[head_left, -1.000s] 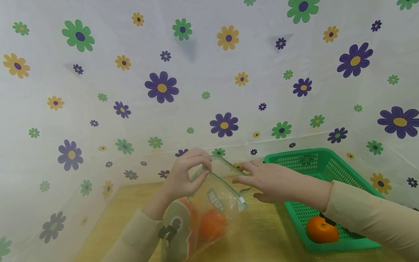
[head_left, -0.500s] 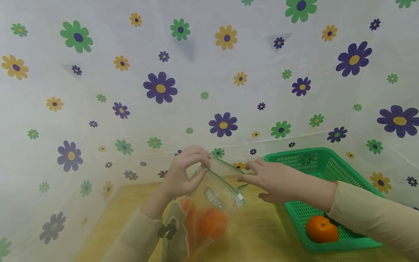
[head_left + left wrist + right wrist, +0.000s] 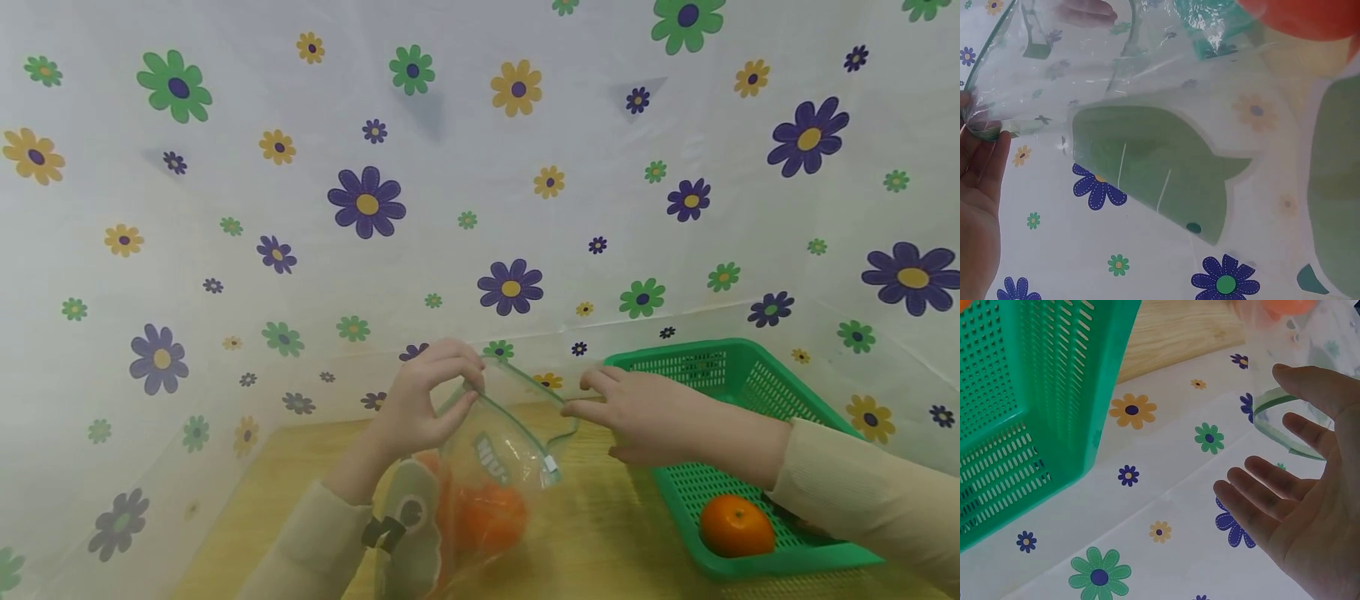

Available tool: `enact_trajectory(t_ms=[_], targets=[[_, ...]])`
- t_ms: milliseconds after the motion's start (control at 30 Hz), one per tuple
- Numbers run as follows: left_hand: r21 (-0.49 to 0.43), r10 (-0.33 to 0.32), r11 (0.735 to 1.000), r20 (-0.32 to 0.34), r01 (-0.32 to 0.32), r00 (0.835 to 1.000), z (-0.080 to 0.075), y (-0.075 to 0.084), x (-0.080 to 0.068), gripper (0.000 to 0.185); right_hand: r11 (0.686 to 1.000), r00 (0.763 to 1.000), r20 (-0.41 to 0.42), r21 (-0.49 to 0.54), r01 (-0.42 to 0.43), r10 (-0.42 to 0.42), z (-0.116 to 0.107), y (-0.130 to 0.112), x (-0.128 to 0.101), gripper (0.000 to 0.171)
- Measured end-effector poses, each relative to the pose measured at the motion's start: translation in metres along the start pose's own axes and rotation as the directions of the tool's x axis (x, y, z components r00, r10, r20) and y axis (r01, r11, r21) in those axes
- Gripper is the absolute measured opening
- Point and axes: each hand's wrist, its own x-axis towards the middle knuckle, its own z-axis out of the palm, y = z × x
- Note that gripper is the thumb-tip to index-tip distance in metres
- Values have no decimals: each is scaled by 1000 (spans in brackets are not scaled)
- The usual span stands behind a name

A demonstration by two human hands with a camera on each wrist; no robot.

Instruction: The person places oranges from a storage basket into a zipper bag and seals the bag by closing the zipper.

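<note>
A clear zip bag (image 3: 517, 475) with a green-edged mouth and a white slider (image 3: 550, 463) stands gaping between the hands. My left hand (image 3: 427, 404) pinches its upper corner between thumb and fingers. Inside the bag, low down, a round orange fruit (image 3: 489, 518) shows blurred through the plastic. Printed green shapes (image 3: 1147, 162) cover part of the bag in the left wrist view. My right hand (image 3: 641, 417) is at the other side of the mouth, fingers extended, fingertips touching or very near the green edge. In the right wrist view, thumb and index finger are spread beside that edge.
On the right stands a green perforated basket (image 3: 667, 354), with an orange (image 3: 737, 527) in its near corner; the right forearm passes over the basket. Wooden tabletop (image 3: 592, 517) lies beneath. Behind and at the sides hangs a white flower-print sheet (image 3: 450, 258).
My right hand has moved a little to the right, and the bag's mouth has widened on that side. The left hand keeps its pinch in nearly the same place.
</note>
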Motion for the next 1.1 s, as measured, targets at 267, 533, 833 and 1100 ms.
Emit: enact_trajectory(t_ms=[267,533,833,1100], targets=[[-5,-51,999,24,51,998,1,-2,-5,17,999,999,31,-19,-36,36,2,2,-7,76],[-2,-53,999,28,53,998,0,-3,-6,16,999,998,54,-21,-40,41,8,4,-14,78],[-10,-58,998,26,58,998,1,-3,-7,16,998,997,63,-29,-48,50,12,9,-22,80],[-8,-59,998,17,59,998,2,-5,-9,16,998,995,79,-11,-64,65,18,15,-28,80]])
